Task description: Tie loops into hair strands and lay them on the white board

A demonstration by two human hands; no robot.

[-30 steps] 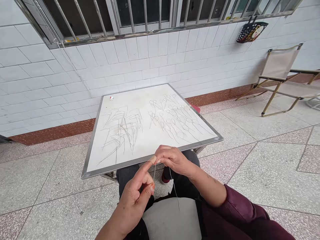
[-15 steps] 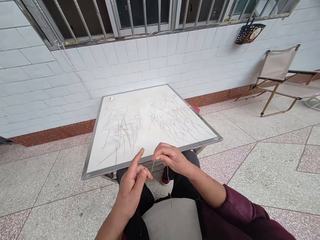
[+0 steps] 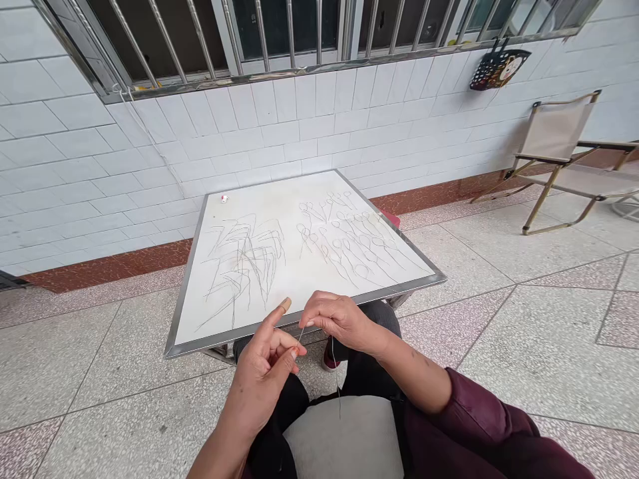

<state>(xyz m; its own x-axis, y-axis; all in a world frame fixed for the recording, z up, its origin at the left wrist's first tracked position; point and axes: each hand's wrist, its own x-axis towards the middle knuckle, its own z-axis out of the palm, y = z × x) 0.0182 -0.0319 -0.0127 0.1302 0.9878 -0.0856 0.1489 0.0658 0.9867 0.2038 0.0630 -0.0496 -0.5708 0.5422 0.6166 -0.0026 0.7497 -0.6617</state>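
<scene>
White-topped table [image 3: 294,283] by a tiled wall [image 3: 249,146], a thin strand [image 3: 333,359] pinched in two hands

Barred windows [image 3: 289,33] run above the wall; a dark patterned bag [image 3: 499,70] hangs below them at right, near a folding chair [image 3: 559,133] on the speckled floor [image 3: 499,249]. Two groups of thin pieces lie on the table: bent pieces [image 3: 244,253] at left, looped pieces [image 3: 359,246] at right. A small white-and-red item [image 3: 224,199] sits near the far left corner.

Just off the table's near edge, above the person's lap, the left hand [image 3: 264,362] pinches the strand between thumb and a curled finger, its index finger stretched forward with a tan wrap at the tip. Close beside it, the right hand [image 3: 337,320] has thumb and index finger pressed together on the same strand, which runs taut across the short gap. Its loose end hangs below the right hand, over a grey cloth [image 3: 344,436] on the lap.
</scene>
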